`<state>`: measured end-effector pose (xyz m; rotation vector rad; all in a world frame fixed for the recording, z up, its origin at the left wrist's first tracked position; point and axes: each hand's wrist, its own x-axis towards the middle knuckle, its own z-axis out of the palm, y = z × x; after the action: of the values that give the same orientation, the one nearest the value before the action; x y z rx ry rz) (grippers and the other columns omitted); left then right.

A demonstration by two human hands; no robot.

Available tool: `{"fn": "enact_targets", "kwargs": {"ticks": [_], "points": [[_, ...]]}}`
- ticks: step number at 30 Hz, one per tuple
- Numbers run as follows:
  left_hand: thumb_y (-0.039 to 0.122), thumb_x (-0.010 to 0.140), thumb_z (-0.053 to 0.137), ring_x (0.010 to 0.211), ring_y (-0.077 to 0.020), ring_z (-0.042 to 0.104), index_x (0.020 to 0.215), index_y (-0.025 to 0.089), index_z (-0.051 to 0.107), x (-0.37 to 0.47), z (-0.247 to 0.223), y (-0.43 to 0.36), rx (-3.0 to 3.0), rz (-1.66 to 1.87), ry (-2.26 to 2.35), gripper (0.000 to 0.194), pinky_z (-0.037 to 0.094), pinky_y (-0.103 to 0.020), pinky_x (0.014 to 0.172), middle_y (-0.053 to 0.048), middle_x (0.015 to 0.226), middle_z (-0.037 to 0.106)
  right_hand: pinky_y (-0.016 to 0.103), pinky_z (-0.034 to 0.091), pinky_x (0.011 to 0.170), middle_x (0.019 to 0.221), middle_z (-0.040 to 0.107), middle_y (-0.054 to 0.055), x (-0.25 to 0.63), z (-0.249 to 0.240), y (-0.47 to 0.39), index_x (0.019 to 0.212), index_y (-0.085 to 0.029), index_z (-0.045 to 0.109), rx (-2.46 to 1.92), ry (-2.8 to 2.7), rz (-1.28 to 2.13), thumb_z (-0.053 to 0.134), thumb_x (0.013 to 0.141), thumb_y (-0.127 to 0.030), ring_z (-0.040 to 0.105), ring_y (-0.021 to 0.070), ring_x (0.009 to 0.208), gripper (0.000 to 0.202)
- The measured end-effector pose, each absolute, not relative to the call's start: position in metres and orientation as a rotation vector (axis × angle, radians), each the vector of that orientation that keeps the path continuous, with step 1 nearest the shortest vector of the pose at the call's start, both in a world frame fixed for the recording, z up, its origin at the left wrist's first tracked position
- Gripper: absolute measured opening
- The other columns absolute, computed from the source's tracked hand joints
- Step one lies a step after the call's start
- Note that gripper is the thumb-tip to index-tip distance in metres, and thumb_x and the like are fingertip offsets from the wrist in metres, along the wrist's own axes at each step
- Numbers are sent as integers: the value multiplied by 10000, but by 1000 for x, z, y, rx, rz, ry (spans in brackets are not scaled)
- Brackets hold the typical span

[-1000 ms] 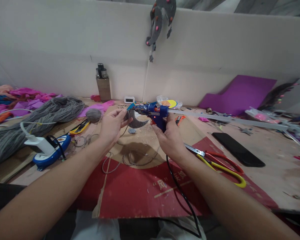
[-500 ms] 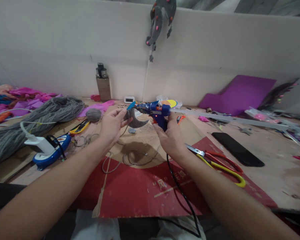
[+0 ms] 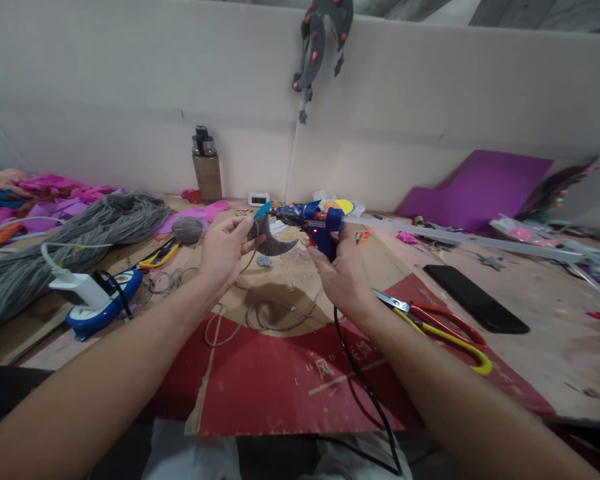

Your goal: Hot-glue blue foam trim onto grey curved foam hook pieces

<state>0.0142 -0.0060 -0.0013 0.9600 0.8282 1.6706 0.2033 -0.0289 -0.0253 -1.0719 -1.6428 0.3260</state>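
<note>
Pinched in my left hand [image 3: 225,248] is a grey yarn-wrapped crescent [image 3: 279,247], its curved tip pointing right and a blue piece [image 3: 263,211] showing at its upper end. A strand of yarn hangs from it to loose loops [image 3: 267,319] on the board. My right hand [image 3: 344,270] is closed round the handle of a blue glue gun [image 3: 325,233], whose red light is lit. The gun's nozzle is close to the crescent's upper end; whether they touch I cannot tell. A long clear glue stick [image 3: 460,237] sticks out of its back.
Scissors [image 3: 430,323] and a black phone [image 3: 475,298] lie to the right. On the left are a yellow cutter [image 3: 161,253], a yarn ball [image 3: 187,230], a grey yarn hank [image 3: 95,233] and a blue power strip [image 3: 105,308]. A bottle [image 3: 207,167] stands by the wall.
The glue gun and my right hand have shifted slightly right, so the nozzle sits a little farther from the blue piece. My left hand has hardly moved.
</note>
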Motion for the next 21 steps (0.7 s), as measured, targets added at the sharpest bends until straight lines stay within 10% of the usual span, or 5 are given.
{"fn": "enact_targets", "kwargs": {"ticks": [12,16,21], "points": [[228,725,758,668,-88,610,708,128,639,9,-2,-1,929,1685,818,156,592,-271,730,-19,753,648,412,555,780,1014,663,88,210,-22,-17,1177,-200,490,-1098,-1541,421,579,822,-238,664,212,823,369],[252,687,785,636,-69,585,697,126,655,9,-5,1,961,1727,808,181,598,-276,744,3,723,627,338,520,531,717,636,13,224,-30,10,974,-193,521,-1391,-1537,612,558,806,-240,593,163,501,178],[339,686,786,687,-106,634,752,139,696,6,-10,7,1146,1796,847,228,596,-291,743,-15,766,662,373,507,625,547,576,35,250,-38,26,591,-221,477,-1649,-1691,491,613,743,-227,626,223,590,204]]}}
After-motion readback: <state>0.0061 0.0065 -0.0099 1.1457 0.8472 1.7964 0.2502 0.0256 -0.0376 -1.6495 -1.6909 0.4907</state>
